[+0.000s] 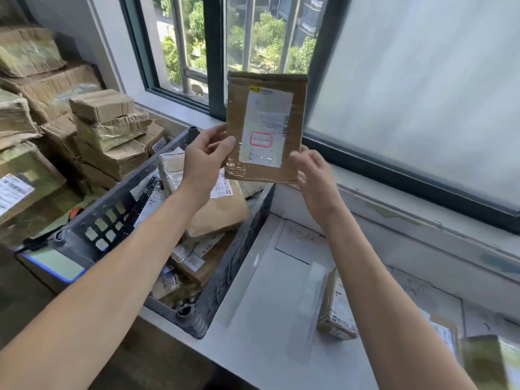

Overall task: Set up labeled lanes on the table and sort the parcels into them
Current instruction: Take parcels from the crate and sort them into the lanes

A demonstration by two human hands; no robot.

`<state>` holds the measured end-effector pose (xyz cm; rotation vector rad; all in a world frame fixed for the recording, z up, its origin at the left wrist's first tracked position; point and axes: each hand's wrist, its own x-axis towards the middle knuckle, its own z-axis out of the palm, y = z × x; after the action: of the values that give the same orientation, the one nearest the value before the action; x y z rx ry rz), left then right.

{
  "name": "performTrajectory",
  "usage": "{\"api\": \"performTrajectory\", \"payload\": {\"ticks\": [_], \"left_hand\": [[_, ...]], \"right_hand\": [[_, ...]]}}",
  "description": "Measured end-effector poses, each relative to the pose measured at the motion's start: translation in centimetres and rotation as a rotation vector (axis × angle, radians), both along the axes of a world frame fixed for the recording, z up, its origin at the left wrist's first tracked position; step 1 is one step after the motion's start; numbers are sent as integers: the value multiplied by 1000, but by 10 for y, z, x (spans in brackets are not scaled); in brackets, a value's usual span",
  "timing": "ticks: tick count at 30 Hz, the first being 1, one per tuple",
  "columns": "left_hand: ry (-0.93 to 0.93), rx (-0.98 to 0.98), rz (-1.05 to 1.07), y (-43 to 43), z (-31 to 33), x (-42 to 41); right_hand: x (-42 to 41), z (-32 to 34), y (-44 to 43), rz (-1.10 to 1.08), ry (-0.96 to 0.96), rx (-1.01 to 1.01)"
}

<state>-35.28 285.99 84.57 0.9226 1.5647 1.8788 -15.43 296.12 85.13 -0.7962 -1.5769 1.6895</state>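
I hold a flat brown cardboard parcel (239,108) upright in front of the window, its white shipping label facing me. My left hand (204,161) grips its lower left corner, and my right hand (312,175) holds its lower right edge. Below it stands a grey plastic crate (225,277) filled with several more brown parcels (219,212). On the white table (270,319) a paper lane label (298,240) lies taped down, with strips of clear tape (306,305) marking lanes. A small boxed parcel (337,311) sits in a lane to the right.
Stacks of worn cardboard boxes (107,130) fill the left side beside the crate. A window sill (422,220) and dark window frame run along the table's far edge. More parcels (484,361) lie at the bottom right. A blue-edged device (53,266) lies left of the crate.
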Motion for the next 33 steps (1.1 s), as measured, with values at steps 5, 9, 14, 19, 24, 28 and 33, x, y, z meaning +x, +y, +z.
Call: {"api": "performTrajectory", "payload": {"ticks": [5, 9, 14, 19, 24, 28, 33], "left_hand": [[-34, -99, -191, 26, 4, 51], [-128, -115, -272, 42, -7, 86], [-227, -189, -345, 54, -23, 126], [-303, -286, -435, 57, -53, 165], [-352, -367, -440, 58, -78, 204], [-328, -393, -435, 62, -92, 242], [-316, -420, -486, 71, -102, 282]], "right_hand": [[41, 2, 9, -198, -13, -92], [86, -13, 8, -372, 23, -35], [133, -31, 1, -395, 11, -36], [167, -56, -8, -372, 40, -209], [206, -81, -11, -331, -9, -324], [244, -96, -7, -344, -54, -368], [290, -111, -3, -365, -72, -379]]}}
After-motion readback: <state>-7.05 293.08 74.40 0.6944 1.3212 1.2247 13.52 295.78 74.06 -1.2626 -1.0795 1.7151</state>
